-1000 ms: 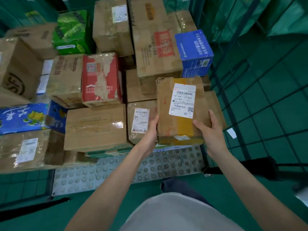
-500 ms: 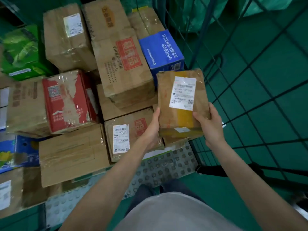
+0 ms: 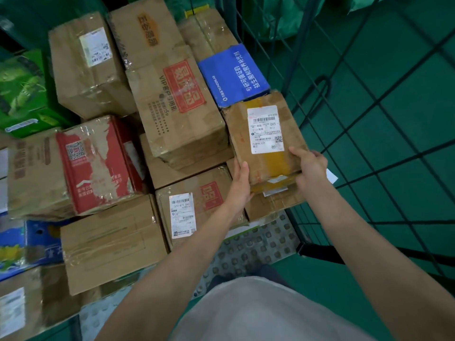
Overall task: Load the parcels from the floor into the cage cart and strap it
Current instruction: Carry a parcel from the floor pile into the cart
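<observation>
Both hands on 1 brown parcel (image 3: 264, 141) w/ white label, at the cart's right-front corner. Left hand (image 3: 240, 184) grips its near-left edge, fingers curled under, thumb up the side. Right hand (image 3: 310, 168) grips the near-right corner, thumb on top, fingers wrapped round the edge. Parcel's far edge touches the blue box (image 3: 232, 75); its near end lies over a flatter brown box (image 3: 275, 203) underneath. Can't tell if it's fully set down.

Edges: parcel's right side runs just beside the cage cart's wire mesh wall (image 3: 344, 134), little room there. Left side is tight against the tall brown box w/ red print (image 3: 182, 112). Open room only toward the person: bare studded cart floor (image 3: 256, 249) along the front edge.

Count in cart, as far as visible: 1 blue box, 1 green box (image 3: 22, 92) far left, 1 red-and-brown box (image 3: 73, 166), 1 blue box w/ yellow print (image 3: 22, 244) at left edge, plus approx 9 plain brown boxes incl. the held one. 4 white shipping labels readable as labels; left-edge stuff is blurred.
</observation>
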